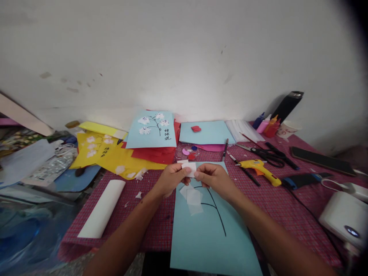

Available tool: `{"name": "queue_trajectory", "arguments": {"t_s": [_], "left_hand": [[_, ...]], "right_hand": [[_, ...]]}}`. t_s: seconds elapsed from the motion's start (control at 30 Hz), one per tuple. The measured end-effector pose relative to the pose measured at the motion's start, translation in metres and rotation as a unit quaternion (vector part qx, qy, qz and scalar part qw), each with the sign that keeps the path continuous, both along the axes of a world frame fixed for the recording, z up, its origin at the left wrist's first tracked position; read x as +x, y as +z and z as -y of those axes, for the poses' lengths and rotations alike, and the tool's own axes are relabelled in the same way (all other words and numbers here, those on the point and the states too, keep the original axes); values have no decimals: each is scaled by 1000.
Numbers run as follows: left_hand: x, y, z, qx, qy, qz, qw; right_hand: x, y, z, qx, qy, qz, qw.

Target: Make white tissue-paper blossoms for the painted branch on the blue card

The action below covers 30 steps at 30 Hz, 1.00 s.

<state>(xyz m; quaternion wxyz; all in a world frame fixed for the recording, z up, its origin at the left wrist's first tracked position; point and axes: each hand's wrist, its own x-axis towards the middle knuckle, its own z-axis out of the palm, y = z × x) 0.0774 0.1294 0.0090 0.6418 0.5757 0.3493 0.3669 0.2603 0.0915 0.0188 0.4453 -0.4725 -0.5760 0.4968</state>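
Between my two hands is a small white paper square (pixel 189 168). My left hand (pixel 174 177) pinches its left side, and my right hand (pixel 214 178) pinches its right side. Both are held over a light blue sheet (pixel 198 245) lying lengthwise in front of me. A black branch line (pixel 216 209) is drawn on that sheet. Several thin white paper squares (pixel 194 197) lie loosely overlapped on it, just below my hands. Part of the drawing is hidden by the squares and my fingers.
A blue card with white flowers (pixel 153 128) leans at the back. Rolled white paper (pixel 102 209) lies left. To the right are a yellow glue gun (pixel 261 170), scissors (pixel 266 155), a blue-handled tool (pixel 303 180), paint bottles (pixel 267 124) and a white charger box (pixel 346 218) with a cable.
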Motion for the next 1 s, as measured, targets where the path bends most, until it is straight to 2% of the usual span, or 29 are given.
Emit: {"name": "queue_trajectory", "arguments": {"t_s": [0.23, 0.4, 0.8, 1.0], "left_hand": [[2, 1, 3, -3, -18, 7, 1000], [1, -2, 0, -7, 8, 18, 1000], [-2, -7, -2, 2, 44, -10, 999], [-1, -2, 1, 9, 27, -8, 1000]], "right_hand": [[-3, -1, -1, -15, -7, 28, 999], [-3, 2, 0, -17, -7, 46, 999], [-2, 0, -1, 18, -26, -29, 999], [-3, 2, 0, 33, -52, 2, 998]]}}
